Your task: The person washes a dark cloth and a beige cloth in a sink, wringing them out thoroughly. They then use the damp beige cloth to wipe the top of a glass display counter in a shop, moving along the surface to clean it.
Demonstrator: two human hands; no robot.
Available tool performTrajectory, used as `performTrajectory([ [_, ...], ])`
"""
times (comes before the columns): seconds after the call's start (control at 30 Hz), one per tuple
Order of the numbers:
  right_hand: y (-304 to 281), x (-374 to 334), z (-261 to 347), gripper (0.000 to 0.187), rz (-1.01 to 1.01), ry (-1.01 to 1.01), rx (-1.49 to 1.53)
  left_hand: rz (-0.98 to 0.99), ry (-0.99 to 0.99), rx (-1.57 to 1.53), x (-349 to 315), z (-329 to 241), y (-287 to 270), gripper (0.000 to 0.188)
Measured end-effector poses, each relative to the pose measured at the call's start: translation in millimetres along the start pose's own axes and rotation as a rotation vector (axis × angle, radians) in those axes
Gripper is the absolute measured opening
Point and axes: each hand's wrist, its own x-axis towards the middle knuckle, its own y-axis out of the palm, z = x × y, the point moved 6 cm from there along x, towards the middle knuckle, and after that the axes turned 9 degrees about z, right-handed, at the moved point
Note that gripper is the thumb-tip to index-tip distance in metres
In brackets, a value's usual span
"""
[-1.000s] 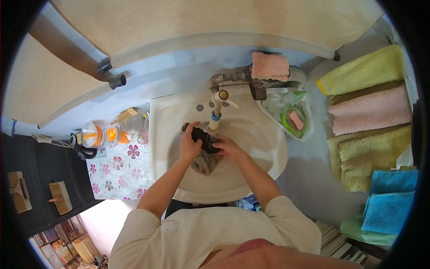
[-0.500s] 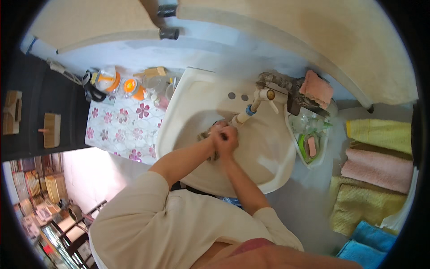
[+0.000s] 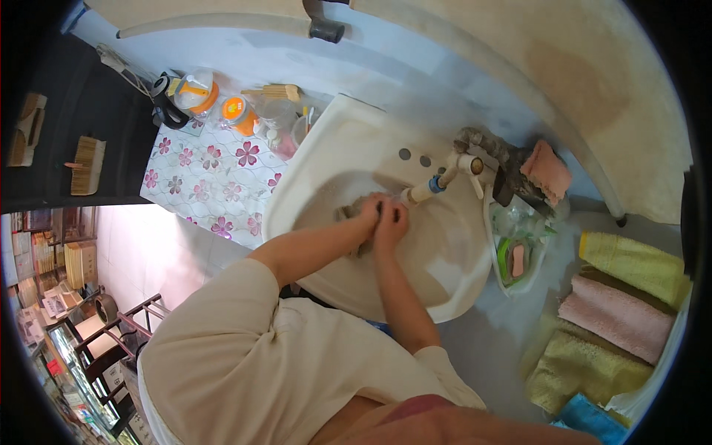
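Both my hands are together in the cream wash basin point(image 3: 437, 285), right at the mouth of the tap point(image 3: 424, 191). My left hand point(image 3: 372, 213) has its fingers curled in. Pressed against it, my right hand point(image 3: 391, 225) is closed too, its fingers bent. A crumpled grey-brown thing point(image 3: 347, 213), like a wet cloth, shows beside and below my left hand. My hands partly cover it, and whether they grip it is hidden.
Right of the basin, a corner shelf holds a pink soap bar point(image 3: 518, 260) in a green dish. A pink cloth point(image 3: 547, 172) hangs by the pipe. Folded towels point(image 3: 615, 319) lie at far right. Jars point(image 3: 239, 113) stand on the flowered counter point(image 3: 200, 174) at left.
The whole view has shifted and tilted slightly. My right hand, which was wrapped over the left, now sits alongside it with curled fingers. Both stay at the tap's mouth.
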Motion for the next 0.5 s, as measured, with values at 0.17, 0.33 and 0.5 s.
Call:
performTrajectory([
  [0.17,-11,40,-43,0.019,0.138,0.188,-0.084,-0.021,-0.142,0.396,-21,-22,12,0.031],
  [0.33,-23,53,-48,0.032,0.228,0.247,0.157,0.163,-0.273,-0.003,-4,-12,5,0.035],
  [0.5,4,-3,32,0.028,0.355,-0.151,-0.333,0.245,-0.026,0.156,52,2,-45,0.040],
])
